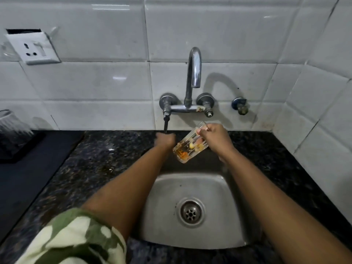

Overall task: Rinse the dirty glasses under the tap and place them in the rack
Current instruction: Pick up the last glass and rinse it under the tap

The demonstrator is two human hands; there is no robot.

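Glass with orange and yellow smears inside sits in my right hand, tilted, its mouth up and away near the wall and its base down toward me, held over the back edge of the sink.

Starting at the far left, an upturned clear glass stands on a dark rack at the edge of the view, against the tiled wall. A white socket plate hangs loose on the tiles above it. A dark flat mat spreads toward me from the rack, and beside it the speckled black worktop lies open up to the sink's left rim.

My left hand reaches to the back of the worktop, fingers pressed together around the lower end of the dark lever hanging from the left valve of the tap. My camouflage sleeve shows at the bottom.

The curved spout ends above the glass, with clear air between them; no water shows. The fingers of my right hand are pinching the glass near its rim, one of them seemingly inside. The steel basin below is bare down to its drain.

To the right, a small separate wall valve sticks out, and the worktop runs free to the tiled corner.
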